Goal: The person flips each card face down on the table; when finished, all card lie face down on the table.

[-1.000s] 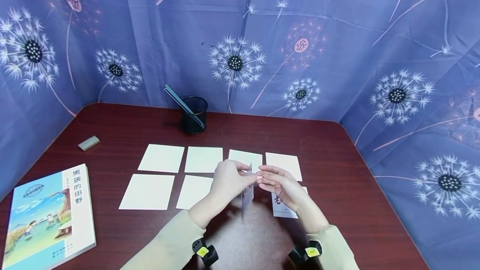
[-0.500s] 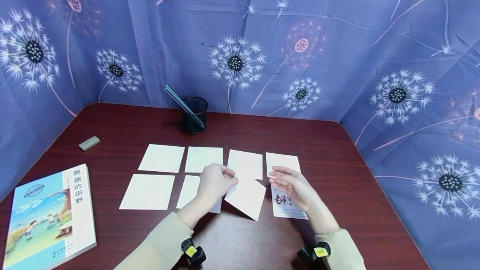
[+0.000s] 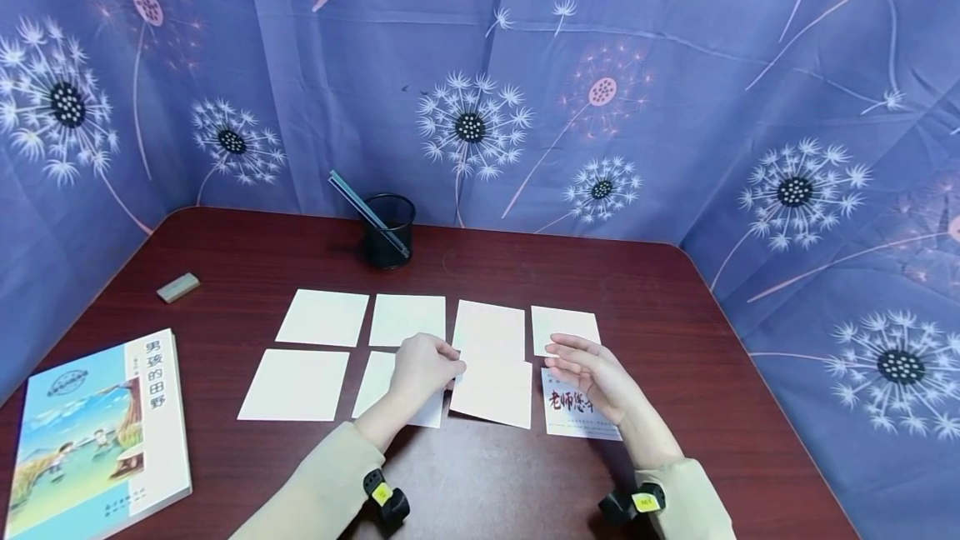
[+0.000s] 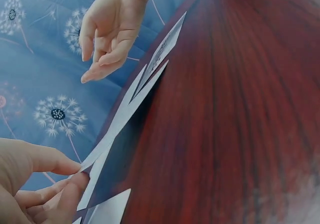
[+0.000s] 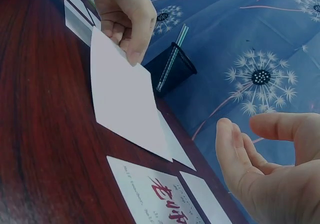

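Note:
My left hand pinches a white card by its left edge, with the blank side up. The card tilts just above the table, as the right wrist view shows a gap beneath the card. My right hand hovers with relaxed fingers and holds nothing. Partly hidden beneath it, a printed card lies face up with dark red Chinese characters. In the left wrist view the thumb and fingers of my left hand meet at the card's edge, while my right hand hangs loosely apart from it.
Several blank cards lie in two rows, including one card at front left. A black mesh pen cup with pencils stands behind them. On the left are a small eraser-like block and a book. A dandelion-print curtain surrounds the table.
The held card has turned from upright, print showing, to nearly flat with its blank side up. My left hand has moved left, and my right hand has drawn slightly right, away from the card.

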The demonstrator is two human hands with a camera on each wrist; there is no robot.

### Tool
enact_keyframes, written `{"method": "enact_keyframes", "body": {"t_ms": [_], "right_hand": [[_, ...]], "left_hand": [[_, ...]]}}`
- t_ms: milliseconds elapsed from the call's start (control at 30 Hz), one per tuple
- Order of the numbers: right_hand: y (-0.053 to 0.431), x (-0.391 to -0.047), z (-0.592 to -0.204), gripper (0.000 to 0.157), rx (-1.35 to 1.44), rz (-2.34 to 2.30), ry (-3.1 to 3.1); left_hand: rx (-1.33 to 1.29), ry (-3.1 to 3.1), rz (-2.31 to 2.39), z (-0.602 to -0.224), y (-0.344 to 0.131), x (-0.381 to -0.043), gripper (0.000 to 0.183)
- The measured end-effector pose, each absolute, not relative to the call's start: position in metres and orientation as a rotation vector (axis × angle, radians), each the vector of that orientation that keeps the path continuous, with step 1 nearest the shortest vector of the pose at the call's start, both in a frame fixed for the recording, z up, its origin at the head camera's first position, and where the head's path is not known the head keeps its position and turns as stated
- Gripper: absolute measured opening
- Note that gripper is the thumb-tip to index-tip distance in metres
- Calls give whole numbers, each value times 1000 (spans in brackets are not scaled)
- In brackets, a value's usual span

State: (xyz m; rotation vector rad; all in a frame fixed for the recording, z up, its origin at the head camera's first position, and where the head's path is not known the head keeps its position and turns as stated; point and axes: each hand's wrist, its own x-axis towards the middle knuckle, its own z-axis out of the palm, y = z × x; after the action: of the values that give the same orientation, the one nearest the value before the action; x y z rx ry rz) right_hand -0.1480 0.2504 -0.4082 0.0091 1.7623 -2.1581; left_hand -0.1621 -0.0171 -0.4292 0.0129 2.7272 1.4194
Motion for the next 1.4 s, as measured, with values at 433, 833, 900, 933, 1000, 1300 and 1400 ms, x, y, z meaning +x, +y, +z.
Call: {"method": "enact_keyframes", "body": {"t_ms": [433, 833, 900, 933, 1000, 1300, 1400], "right_hand": [[256, -151, -412, 37, 50, -2149, 1773], [262, -148, -413, 44, 80, -2150, 1777], [266, -148, -414, 45, 91, -2155, 1782], [268, -147, -414, 45, 94, -2156, 1784], [272, -146, -414, 44, 116, -2153, 1798], [302, -142, -415, 41, 22, -2082, 1864], [319, -142, -414, 38, -64, -2050, 1838]], "left_hand": [[-27, 2642, 1336, -431, -15, -165, 6], [-48, 2653, 1237, -430, -15, -164, 6], [-47, 2660, 1219, -430, -15, -164, 5], [-45, 2664, 1213, -430, -15, -164, 5], [-36, 2673, 1207, -430, -16, -165, 5], [187, 2609, 1489, -429, -6, -166, 12], [297, 2463, 1595, -430, 11, -168, 23]]}}
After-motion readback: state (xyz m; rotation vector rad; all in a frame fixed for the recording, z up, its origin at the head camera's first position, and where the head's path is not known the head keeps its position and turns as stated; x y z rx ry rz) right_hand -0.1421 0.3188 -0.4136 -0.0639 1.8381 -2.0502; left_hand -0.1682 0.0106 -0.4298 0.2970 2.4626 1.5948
